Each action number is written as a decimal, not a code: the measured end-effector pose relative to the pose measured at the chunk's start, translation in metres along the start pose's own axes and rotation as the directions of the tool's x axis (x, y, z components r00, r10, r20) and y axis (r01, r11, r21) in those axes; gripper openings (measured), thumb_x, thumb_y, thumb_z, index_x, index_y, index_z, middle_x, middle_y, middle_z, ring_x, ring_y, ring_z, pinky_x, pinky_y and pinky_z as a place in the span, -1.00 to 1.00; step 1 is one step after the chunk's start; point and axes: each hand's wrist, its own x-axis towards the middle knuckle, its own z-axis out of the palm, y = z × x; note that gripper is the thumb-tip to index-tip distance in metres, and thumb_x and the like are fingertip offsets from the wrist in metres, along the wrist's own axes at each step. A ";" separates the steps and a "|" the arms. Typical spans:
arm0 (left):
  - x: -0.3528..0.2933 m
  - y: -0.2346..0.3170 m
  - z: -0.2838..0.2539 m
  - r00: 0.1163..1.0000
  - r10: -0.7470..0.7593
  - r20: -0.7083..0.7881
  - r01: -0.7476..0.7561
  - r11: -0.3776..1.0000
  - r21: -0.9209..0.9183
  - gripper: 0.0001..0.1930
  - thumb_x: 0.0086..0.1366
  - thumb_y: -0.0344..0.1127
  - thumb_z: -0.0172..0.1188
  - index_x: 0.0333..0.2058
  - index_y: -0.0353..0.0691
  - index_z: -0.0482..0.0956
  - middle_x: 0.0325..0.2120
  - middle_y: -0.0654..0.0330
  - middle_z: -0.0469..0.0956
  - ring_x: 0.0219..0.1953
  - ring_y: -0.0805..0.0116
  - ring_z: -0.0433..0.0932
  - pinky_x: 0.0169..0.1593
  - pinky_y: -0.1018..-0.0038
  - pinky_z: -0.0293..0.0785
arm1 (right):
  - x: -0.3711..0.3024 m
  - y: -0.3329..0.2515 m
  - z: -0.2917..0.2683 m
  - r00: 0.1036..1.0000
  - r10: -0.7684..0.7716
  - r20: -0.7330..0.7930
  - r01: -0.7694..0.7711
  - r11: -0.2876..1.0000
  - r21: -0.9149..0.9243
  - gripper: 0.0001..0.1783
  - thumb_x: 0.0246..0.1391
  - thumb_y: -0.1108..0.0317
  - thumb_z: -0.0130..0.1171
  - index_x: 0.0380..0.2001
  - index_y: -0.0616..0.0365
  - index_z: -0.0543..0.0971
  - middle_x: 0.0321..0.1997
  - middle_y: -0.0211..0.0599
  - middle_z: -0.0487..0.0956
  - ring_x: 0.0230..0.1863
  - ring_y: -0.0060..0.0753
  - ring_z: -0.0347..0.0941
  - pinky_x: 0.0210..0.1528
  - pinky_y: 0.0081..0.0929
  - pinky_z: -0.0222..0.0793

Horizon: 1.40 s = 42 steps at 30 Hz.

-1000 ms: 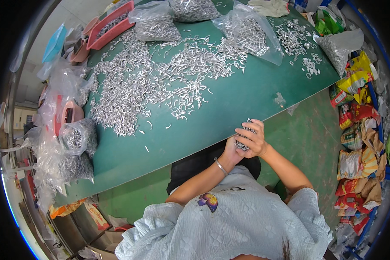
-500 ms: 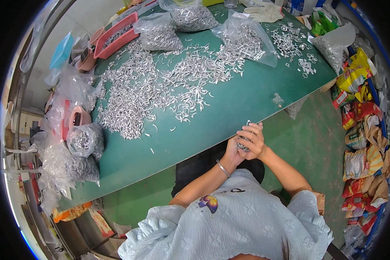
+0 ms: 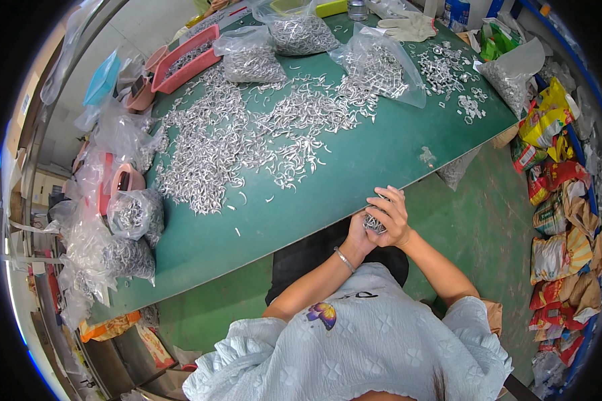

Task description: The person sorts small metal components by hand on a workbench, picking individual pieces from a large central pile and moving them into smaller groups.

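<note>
Just off the near edge of the green table [image 3: 301, 210], my two hands meet around a clump of small silvery metal pieces [image 3: 374, 223]. My left hand [image 3: 360, 235], below a bracelet on its wrist, cups the clump from the left. Curled over it from the right is my right hand [image 3: 396, 219], its fingers bent. Parts of the clump are covered by the fingers. A wide heap of curved silvery metal pieces [image 3: 204, 157] spreads over the table to the left, with a looser patch [image 3: 308, 110] beside it.
Clear bags of metal parts [image 3: 251, 63] stand along the far side, near a pink tray [image 3: 187, 60] and a white glove [image 3: 408, 28]. More filled bags [image 3: 130, 257] line the left edge. Colourful packets [image 3: 552, 174] hang at the right. Small ring-like pieces [image 3: 471, 105] lie far right.
The right fingers have shifted slightly over the clump, and more of the metal pieces show between the hands. The view has moved a little; the heap on the table looks the same.
</note>
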 end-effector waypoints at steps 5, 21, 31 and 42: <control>0.006 -0.010 0.019 0.981 0.026 -0.190 -0.023 1.000 0.019 -0.58 0.44 -0.27 -0.22 0.15 -0.42 0.29 0.09 0.06 0.38 0.20 0.24 0.32 0.28 0.44 0.24 | -0.014 0.001 0.003 0.999 -0.045 -0.020 0.046 0.998 0.042 -0.67 -0.24 0.24 0.29 -0.35 0.17 0.62 -0.16 -0.15 0.58 -0.03 -0.02 0.48 0.13 0.02 0.31; -0.002 -0.029 0.080 0.890 0.165 -0.426 -0.014 0.942 0.336 -0.50 0.49 -0.09 -0.24 0.17 -0.43 0.24 0.09 0.09 0.35 0.21 0.27 0.29 0.26 0.50 0.24 | -0.145 0.040 0.060 0.993 0.013 0.119 -0.002 0.996 -0.092 -0.71 -0.05 0.19 0.12 -0.35 0.18 0.59 -0.22 -0.07 0.54 -0.18 0.05 0.44 -0.01 0.03 0.32; 0.039 0.027 0.168 0.874 0.417 -0.250 -0.213 0.790 0.575 -0.50 0.50 -0.14 -0.28 0.18 -0.48 0.24 0.07 0.07 0.35 0.13 0.31 0.34 0.22 0.46 0.29 | 0.093 -0.008 0.043 0.916 0.015 -0.401 0.114 0.949 0.294 -0.62 0.15 0.08 0.01 -0.32 0.21 0.56 -0.19 -0.10 0.54 -0.12 -0.08 0.45 0.08 -0.08 0.32; 0.044 0.079 0.202 0.761 0.592 -0.266 -0.268 0.659 0.703 -0.44 0.43 -0.17 -0.43 0.21 -0.46 0.25 0.21 -0.08 0.30 0.22 0.17 0.33 0.31 0.33 0.22 | 0.138 -0.019 0.101 0.808 0.425 -0.409 -0.105 0.786 0.610 -0.50 0.23 0.00 -0.12 -0.24 0.31 0.47 -0.09 -0.02 0.47 -0.04 -0.19 0.38 0.17 -0.16 0.24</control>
